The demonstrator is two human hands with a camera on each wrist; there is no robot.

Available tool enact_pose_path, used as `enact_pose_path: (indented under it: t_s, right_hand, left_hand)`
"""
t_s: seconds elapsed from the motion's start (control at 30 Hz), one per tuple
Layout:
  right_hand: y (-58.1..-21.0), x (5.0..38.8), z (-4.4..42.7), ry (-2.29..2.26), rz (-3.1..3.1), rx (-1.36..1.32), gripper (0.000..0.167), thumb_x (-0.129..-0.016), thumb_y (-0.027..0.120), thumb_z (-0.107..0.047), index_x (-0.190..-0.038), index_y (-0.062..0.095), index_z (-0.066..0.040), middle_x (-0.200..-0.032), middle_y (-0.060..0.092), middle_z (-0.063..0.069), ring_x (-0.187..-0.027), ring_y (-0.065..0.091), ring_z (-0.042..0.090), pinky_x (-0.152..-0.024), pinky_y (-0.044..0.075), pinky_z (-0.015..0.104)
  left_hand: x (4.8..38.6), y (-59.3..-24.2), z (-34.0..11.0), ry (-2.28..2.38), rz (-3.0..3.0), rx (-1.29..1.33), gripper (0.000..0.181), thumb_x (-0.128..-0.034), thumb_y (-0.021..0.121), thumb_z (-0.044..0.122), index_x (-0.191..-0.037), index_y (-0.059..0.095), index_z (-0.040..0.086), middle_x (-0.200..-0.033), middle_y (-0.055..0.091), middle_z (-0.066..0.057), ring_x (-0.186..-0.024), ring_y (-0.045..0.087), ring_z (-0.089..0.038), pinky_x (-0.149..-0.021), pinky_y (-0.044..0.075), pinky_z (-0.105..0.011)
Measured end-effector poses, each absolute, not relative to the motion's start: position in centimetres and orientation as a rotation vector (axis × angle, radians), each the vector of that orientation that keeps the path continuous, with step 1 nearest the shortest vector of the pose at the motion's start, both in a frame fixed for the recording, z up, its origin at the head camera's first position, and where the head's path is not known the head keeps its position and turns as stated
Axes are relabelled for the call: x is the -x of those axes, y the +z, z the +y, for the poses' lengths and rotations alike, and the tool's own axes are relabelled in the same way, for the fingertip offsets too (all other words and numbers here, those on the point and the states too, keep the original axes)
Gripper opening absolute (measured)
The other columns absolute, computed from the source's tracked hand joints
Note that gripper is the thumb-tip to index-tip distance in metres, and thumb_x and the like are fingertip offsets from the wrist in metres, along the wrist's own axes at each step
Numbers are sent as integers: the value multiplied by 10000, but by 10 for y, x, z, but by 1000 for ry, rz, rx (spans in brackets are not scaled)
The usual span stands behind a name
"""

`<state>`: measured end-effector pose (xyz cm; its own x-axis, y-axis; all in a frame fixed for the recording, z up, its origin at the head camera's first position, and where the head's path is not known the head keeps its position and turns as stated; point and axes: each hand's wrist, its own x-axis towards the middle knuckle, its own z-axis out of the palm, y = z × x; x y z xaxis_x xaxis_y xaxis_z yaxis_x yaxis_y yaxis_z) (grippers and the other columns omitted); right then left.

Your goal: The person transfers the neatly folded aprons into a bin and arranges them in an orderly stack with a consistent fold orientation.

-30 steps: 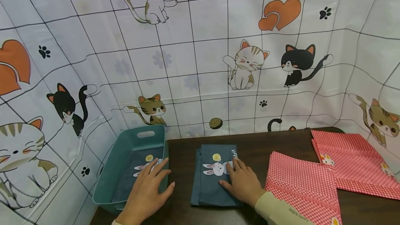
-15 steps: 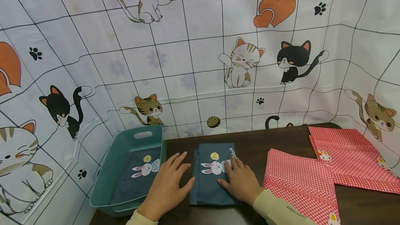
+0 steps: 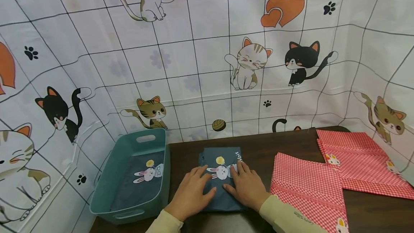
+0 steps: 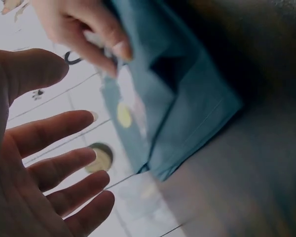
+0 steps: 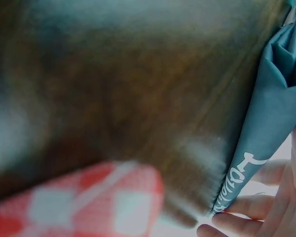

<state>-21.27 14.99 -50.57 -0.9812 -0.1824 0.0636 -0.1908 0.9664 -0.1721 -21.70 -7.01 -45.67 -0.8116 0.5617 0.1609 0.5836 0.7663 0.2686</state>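
A folded dark teal cloth with a rabbit print (image 3: 221,192) lies on the brown table. My right hand (image 3: 247,186) rests on its right half, fingers spread over the print. At its left edge is my left hand (image 3: 193,192), fingers extended and apart. In the left wrist view the left hand (image 4: 54,153) has relaxed, spread fingers beside the teal cloth (image 4: 187,108). In the right wrist view the right hand's fingers (image 5: 251,206) lie along the edge of the cloth (image 5: 271,116), near white lettering.
Left of the cloth stands a teal basket (image 3: 129,214) with another rabbit-print teal cloth (image 3: 137,182) inside. Two red checkered cloths (image 3: 307,179) (image 3: 368,157) overlap at the right on the table (image 3: 258,146). A cat-print sheet (image 3: 207,64) hangs behind.
My left hand has moved right from over the basket to the left edge of the folded cloth. My right hand stays on the cloth. The head view has shifted slightly.
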Motion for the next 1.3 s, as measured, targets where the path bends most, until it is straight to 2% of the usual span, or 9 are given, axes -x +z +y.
enact_pose_path:
  t_s: [0.37, 1.1, 1.3]
  right_hand:
    - [-508, 214, 149, 243, -3050, -299, 746, -1023, 652, -589, -1511, 600, -28, -1600, 516, 285, -1497, 501, 441, -1108, 519, 595]
    - [-505, 211, 152, 262, -3041, -327, 730, -1018, 663, -578, -1501, 613, -33, -1584, 535, 279, -1486, 513, 438, -1096, 522, 606]
    - [-504, 214, 153, 189, -3045, -329, 736, -1019, 649, -596, -1502, 616, -41, -1580, 546, 270, -1476, 532, 422, -1097, 525, 591]
  left_hand:
    - [231, -492, -66, -488, -3004, 915, 435, -984, 785, 317, -1358, 710, 107, -1498, 645, -142, -1371, 597, -360, -1101, 516, -592]
    - [228, -499, -66, -543, -3012, 892, 455, -993, 784, 300, -1393, 683, 107, -1520, 629, -134, -1382, 584, -349, -1087, 552, -565]
    - [230, -500, -65, -547, -3004, 894, 451, -997, 781, 294, -1393, 673, 108, -1526, 622, -132, -1367, 577, -337, -1049, 578, -539]
